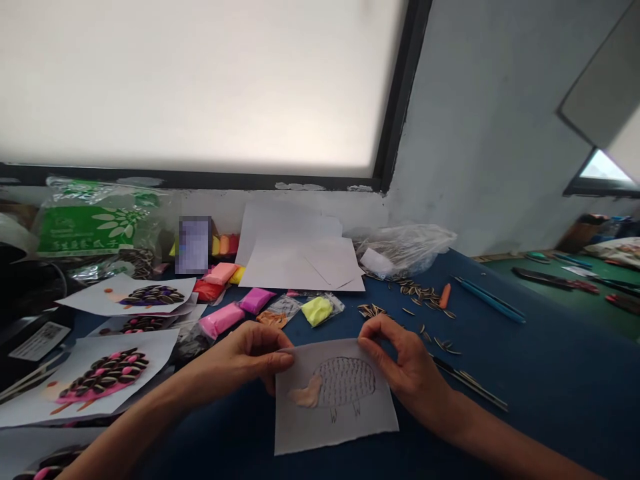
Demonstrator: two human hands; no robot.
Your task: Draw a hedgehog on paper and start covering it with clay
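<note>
A white sheet of paper with a pen drawing of a hedgehog is held up over the blue table, tilted towards me. Peach-coloured clay covers the drawn head; the body shows only pen strokes and the legs are outlines. My left hand pinches the upper left corner between thumb and fingers. At the upper right corner my right hand grips the same sheet. Just beyond the paper lie a yellow clay packet, an orange-brown clay packet and a small heap of sunflower seeds.
Finished hedgehog pictures with seeds stuck on are piled at the left. Pink clay packets and blank white sheets lie behind. Blue tweezers, metal tools, an orange clay piece and loose seeds are to the right.
</note>
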